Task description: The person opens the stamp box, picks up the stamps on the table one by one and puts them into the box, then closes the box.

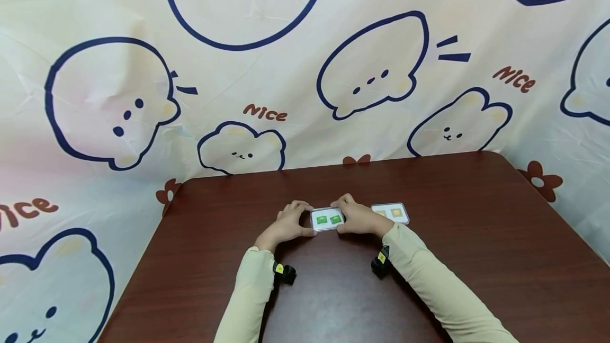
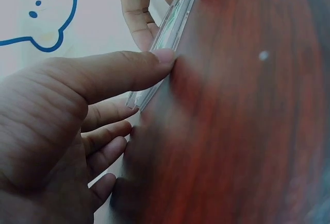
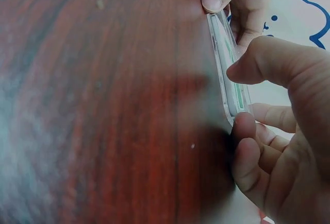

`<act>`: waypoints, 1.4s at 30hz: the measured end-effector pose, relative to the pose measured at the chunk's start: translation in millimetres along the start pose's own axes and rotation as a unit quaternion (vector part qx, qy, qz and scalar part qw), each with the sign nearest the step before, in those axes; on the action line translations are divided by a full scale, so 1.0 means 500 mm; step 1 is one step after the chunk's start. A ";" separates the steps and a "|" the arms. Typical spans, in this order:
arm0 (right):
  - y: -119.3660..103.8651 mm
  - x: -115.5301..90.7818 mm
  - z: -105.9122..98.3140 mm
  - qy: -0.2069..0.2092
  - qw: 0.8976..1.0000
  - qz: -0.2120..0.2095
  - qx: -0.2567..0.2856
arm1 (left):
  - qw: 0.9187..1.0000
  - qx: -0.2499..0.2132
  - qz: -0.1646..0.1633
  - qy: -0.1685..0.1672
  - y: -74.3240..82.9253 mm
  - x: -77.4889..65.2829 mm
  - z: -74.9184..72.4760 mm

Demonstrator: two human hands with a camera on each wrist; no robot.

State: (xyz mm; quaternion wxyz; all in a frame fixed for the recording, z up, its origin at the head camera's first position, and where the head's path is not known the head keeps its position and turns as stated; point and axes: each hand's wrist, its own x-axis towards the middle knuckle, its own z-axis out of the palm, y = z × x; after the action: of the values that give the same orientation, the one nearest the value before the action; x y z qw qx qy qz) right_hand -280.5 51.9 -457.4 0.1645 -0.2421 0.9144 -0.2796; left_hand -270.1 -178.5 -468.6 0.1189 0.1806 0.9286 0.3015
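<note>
A flat clear plastic case [image 1: 328, 214] with a white inside and two green squares lies on the table between both hands. My left hand [image 1: 286, 225] holds its left end, thumb at the near edge and fingers toward the far side. At the opposite end, my right hand [image 1: 359, 218] grips the case with thumb and fingers. Both wrist views show the case [image 2: 164, 41] from its thin side, its clear rim [image 3: 217, 59] low against the tabletop. A similar case [image 1: 403, 213] with yellowish squares lies behind the right hand, partly covered by it.
The dark red-brown wooden table [image 1: 314, 300] stretches around the hands. A pale cloth [image 1: 305, 78] with blue-outlined cartoon animals hangs behind the table and along its sides. Each wrist carries a small black camera, such as the left one [image 1: 287, 274].
</note>
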 end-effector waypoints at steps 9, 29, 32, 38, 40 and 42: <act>0.011 0.002 -0.001 -0.006 1.000 0.008 0.001 | 1.000 0.011 0.000 0.001 0.002 0.004 0.001; -0.003 -0.008 0.009 -0.013 1.000 0.013 -0.011 | 1.000 0.014 -0.010 0.006 0.003 -0.008 0.002; -0.007 -0.011 0.005 -0.010 1.000 0.009 -0.006 | 1.000 0.007 -0.010 0.004 0.004 -0.010 -0.003; -0.014 -0.040 -0.010 -0.003 1.000 -0.008 0.010 | 0.999 -0.041 -0.029 0.005 0.005 -0.026 -0.020; -0.017 -0.055 -0.022 0.019 0.999 -0.024 0.008 | 0.998 -0.043 -0.032 0.018 0.007 -0.034 -0.029; -0.019 -0.072 -0.037 0.052 0.998 -0.041 -0.002 | 0.998 -0.029 -0.032 0.038 0.012 -0.041 -0.039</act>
State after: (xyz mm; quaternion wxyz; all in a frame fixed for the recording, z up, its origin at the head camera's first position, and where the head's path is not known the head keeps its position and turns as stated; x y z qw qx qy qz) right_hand -255.5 72.4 -431.1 0.1045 -0.2646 0.9118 -0.2962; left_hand -256.1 -192.3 -447.1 0.0978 0.1361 0.9287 0.3307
